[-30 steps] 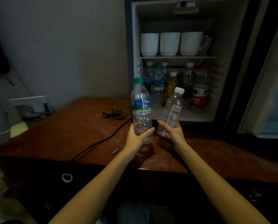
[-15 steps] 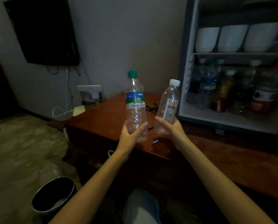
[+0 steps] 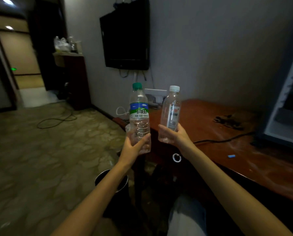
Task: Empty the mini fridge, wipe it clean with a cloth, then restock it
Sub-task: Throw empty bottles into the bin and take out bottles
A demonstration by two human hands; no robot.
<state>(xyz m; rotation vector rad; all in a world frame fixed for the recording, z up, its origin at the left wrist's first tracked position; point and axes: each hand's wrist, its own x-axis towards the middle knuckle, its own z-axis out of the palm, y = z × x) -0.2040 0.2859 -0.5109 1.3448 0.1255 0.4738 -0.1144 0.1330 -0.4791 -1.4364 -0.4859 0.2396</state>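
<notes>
Evidently emptying: left hand [image 3: 133,148] grips green-capped clear plastic water bottle [image 3: 139,116] low, right hand [image 3: 175,137] grips white-capped clear plastic bottle [image 3: 171,109] likewise; both upright, likely for standing on reddish-brown wooden desk [image 3: 244,155] just beyond; white-framed mini fridge [image 3: 285,133] far right.

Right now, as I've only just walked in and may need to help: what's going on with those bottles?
A person is holding two clear plastic bottles upright in the air, one in each hand. The left hand grips the green-capped bottle and the right hand grips the white-capped bottle. Both are held near the left end of the wooden table. Only the edge of the mini fridge shows, at far right.
</notes>
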